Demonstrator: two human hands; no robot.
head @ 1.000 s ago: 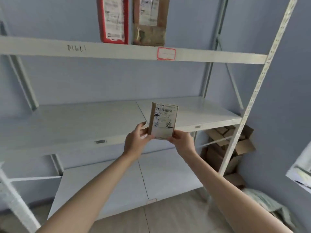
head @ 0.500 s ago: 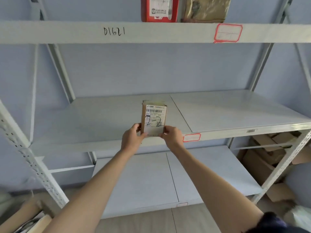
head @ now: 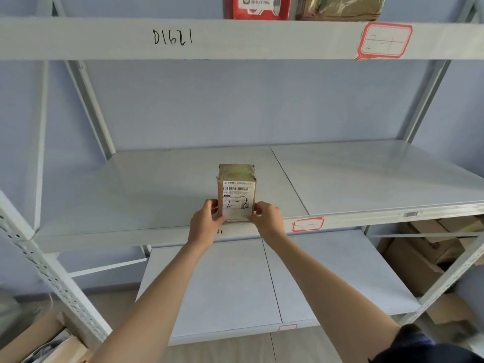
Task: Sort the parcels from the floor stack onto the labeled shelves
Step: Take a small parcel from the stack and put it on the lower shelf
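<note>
A small brown cardboard parcel (head: 236, 193) with a white shipping label marked "2-2" stands upright at the front edge of the middle shelf (head: 131, 195). My left hand (head: 205, 224) grips its lower left side and my right hand (head: 267, 220) grips its lower right side. A red-bordered label (head: 308, 224) is stuck on the middle shelf's front rail, just right of my hands. The top shelf rail carries a red-bordered label reading "2-1" (head: 383, 41) and the handwriting "D1621" (head: 172, 37).
A red parcel (head: 258, 7) and a brown taped parcel (head: 340, 7) stand on the top shelf. The lower shelf (head: 230, 284) lies beneath my arms. Flattened cardboard boxes (head: 424, 255) pile up at the right behind the upright, and more cardboard (head: 60, 349) sits at the bottom left.
The view has swung left and come closer to the rack. Both hands have carried the parcel forward and lowered it onto the front of the middle shelf.
</note>
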